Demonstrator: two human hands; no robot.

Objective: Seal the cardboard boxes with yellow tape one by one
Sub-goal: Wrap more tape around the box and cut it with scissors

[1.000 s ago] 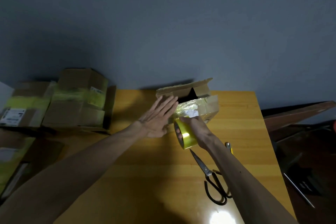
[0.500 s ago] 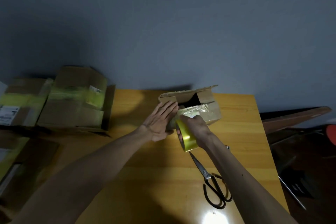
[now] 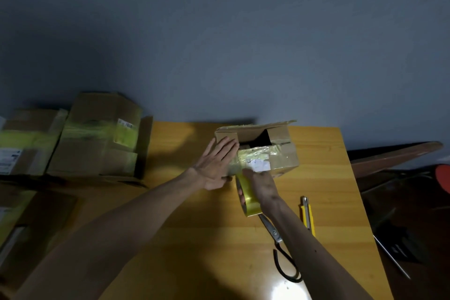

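Counter [image 3: 185, 246] has loads of bare wood near-left, but the cardboard box [image 3: 283, 162] sits by the far edge with little room behind, so a hard tug could slide it or skew the strip. Left hand [image 3: 216, 165] lies flat on its side, fingers straight and together. Right hand [image 3: 261, 182] curls its fingers round the yellow tape roll [image 3: 248, 203] at the box's near face. Scissors [image 3: 274, 232] and utility knife [image 3: 307, 217] by that forearm look easy to bump.

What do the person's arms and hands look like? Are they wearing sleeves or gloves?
No sleeves or gloves show. The left hand and the right hand are bare. The left forearm and the right forearm are bare too, right down to the picture's bottom edge. I see no watch, bracelet or ring, though the light is dim, so something tiny could be missed.
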